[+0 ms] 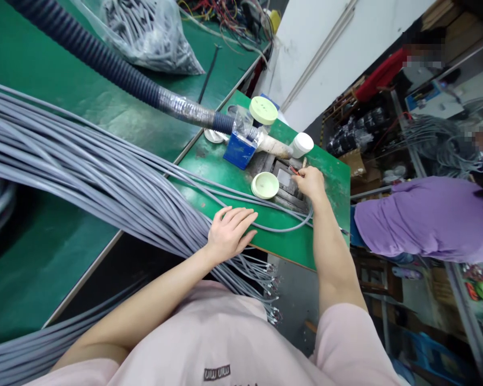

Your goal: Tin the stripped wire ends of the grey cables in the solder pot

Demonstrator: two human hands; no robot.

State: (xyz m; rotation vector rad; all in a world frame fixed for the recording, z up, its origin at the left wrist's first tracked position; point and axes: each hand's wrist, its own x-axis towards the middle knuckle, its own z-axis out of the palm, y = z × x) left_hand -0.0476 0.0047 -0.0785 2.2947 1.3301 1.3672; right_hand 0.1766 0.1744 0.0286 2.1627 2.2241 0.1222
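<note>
The right hand (312,182) is pinching thin red and black wires (293,170) between its fingers, just above one metal jig (286,185), near the right edge of the green worktop (335,187). The left hand (230,233) lies open and flat on the many grey cables (104,177), close to the worktop's front edge. On the worktop there are two pale green round dishes (264,185), one blue box (239,151) and one white round container (301,145). One dark corrugated hose (104,64) ends just beside the box.
</note>
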